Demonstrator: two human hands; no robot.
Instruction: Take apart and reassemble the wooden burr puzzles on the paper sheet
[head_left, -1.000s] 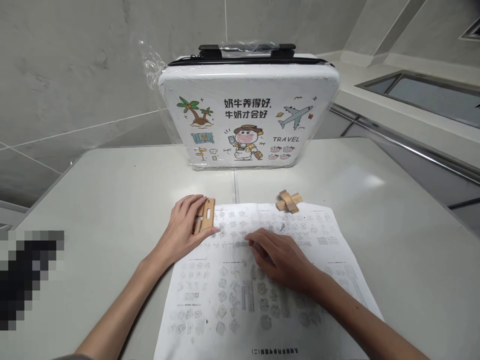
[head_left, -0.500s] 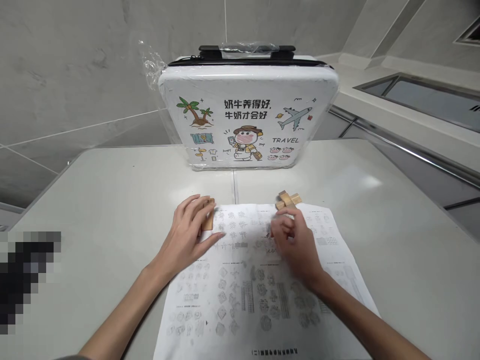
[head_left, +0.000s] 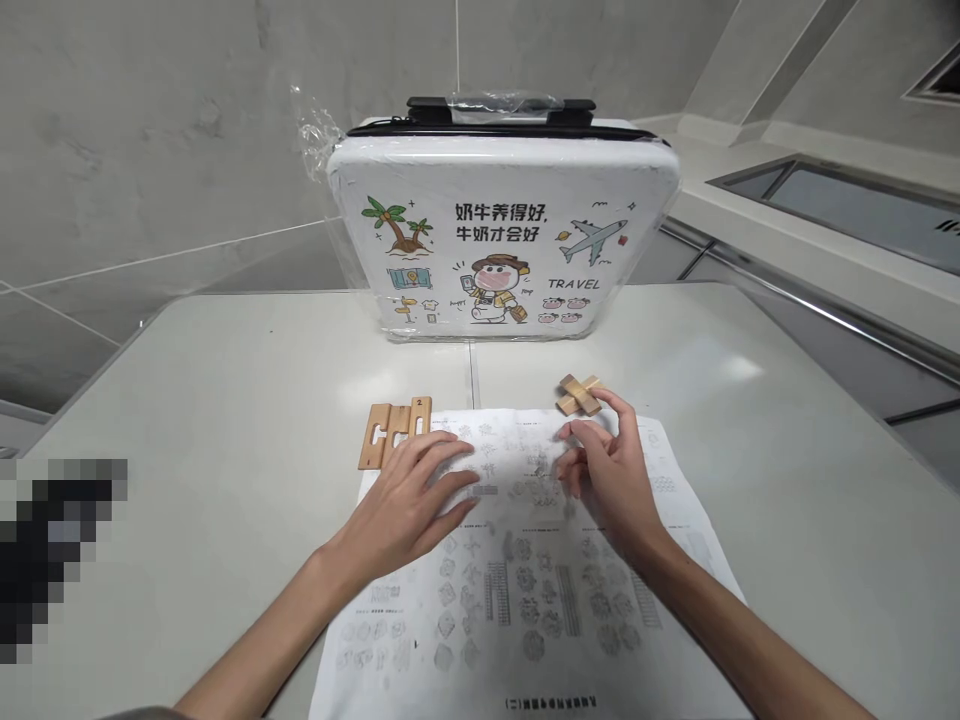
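Note:
My left hand (head_left: 416, 495) lies flat and open on the left part of a printed sheet of puzzle diagrams (head_left: 525, 570). It holds nothing. Just beyond its fingertips, flat notched wooden pieces (head_left: 391, 433) lie side by side on the table. My right hand (head_left: 604, 470) rests on the sheet with fingers loosely curled and nothing in them. Its index finger reaches toward a small wooden cross-shaped puzzle (head_left: 579, 394) at the sheet's far edge, close to it or just touching.
A white children's suitcase (head_left: 504, 230) with cartoon travel prints, wrapped in clear film, stands upright at the back of the pale table (head_left: 225, 400). A counter with a recessed panel (head_left: 847, 190) runs along the right. A pixelated dark patch (head_left: 52, 545) sits at the left.
My left hand let go of the notched wooden pieces and slid right onto the sheet. My right hand moved from the sheet's middle up toward the wooden cross.

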